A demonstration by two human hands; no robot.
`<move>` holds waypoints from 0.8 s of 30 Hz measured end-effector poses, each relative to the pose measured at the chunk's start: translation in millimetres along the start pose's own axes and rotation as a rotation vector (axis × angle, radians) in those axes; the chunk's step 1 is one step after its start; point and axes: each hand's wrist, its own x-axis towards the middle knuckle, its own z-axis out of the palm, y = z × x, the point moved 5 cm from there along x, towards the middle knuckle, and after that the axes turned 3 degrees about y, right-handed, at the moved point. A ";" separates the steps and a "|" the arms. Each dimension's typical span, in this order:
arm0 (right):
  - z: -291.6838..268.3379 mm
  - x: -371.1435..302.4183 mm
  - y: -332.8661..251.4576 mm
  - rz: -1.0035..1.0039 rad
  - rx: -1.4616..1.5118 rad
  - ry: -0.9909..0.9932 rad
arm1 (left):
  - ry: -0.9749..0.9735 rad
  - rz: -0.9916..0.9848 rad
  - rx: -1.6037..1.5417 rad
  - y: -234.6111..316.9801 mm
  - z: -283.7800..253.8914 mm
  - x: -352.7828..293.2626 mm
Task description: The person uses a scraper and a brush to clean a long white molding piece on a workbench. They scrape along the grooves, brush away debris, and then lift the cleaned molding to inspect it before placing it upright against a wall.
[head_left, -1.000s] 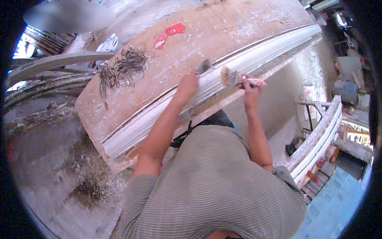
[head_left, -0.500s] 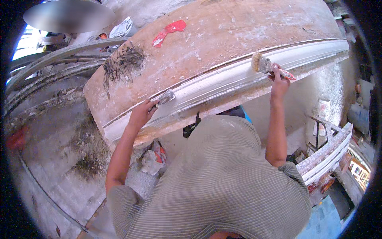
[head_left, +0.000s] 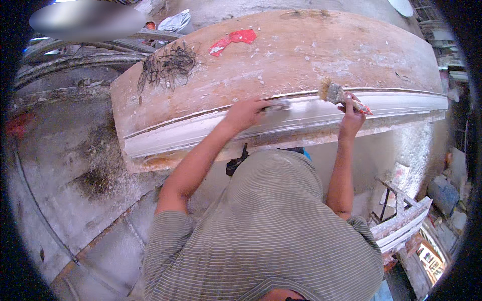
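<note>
A long white plaster moulding (head_left: 175, 127) with stepped ridges lies along the near edge of a wide worktable (head_left: 296, 55). My left hand (head_left: 244, 114) is closed on a small flat grey scraper (head_left: 277, 105), held against the moulding near its middle; the blade is blurred. Farther right, my right hand (head_left: 352, 111) grips a paintbrush (head_left: 335, 94) by its red-tipped handle. Its pale bristles point up and left, above the far edge of the moulding. Whether the bristles touch anything, I cannot tell.
On the tabletop lie a tangle of dark wire (head_left: 173, 65), a red scrap (head_left: 233, 42) and scattered white crumbs. Curved grey strips (head_left: 75, 62) stand at the far left. A white slatted frame (head_left: 401, 226) sits at the lower right.
My left hand has slid right along the moulding with the scraper, from near its left end to the middle. My right hand stays nearly in place with the brush. The view has shifted slightly.
</note>
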 end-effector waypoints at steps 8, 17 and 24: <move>6.3 -11.4 36.3 0.146 0.039 -0.039 | -0.042 -0.987 -0.515 -99.4 -25.1 -134.2; 83.2 -76.0 13.8 0.116 0.092 -0.641 | 0.344 -0.469 -0.874 36.0 29.6 2.4; 140.8 -140.3 -0.1 -0.258 -0.390 -0.980 | 0.591 -0.337 -1.231 14.3 27.6 -18.7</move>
